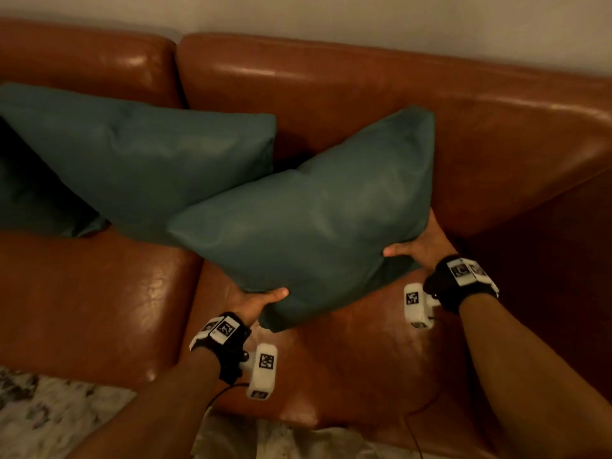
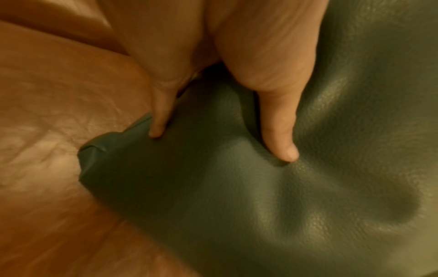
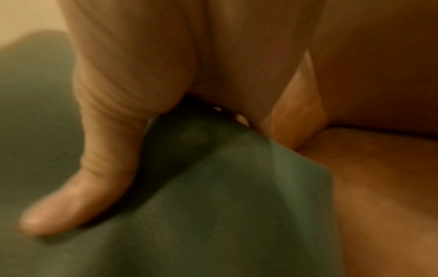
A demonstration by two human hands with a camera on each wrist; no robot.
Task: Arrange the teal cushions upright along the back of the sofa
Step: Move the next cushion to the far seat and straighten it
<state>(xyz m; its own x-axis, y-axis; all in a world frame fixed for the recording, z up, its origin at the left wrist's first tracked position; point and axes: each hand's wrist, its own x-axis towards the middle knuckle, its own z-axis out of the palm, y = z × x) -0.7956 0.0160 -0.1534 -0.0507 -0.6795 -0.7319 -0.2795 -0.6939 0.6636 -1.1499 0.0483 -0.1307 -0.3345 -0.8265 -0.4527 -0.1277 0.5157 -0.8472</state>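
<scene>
Both hands, left and right, grip closed on the near cushion's lower corners, hold it tilted above the sofa seat (another cushion leans behind); next, stand it against the backrest.

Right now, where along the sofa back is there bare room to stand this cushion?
Free: the brown leather backrest right of the held teal cushion, toward the sofa arm. Crowded: left, where the leaning teal cushion overlaps a darker third cushion. Both hands, left hand and right hand, grip the cushion.
</scene>
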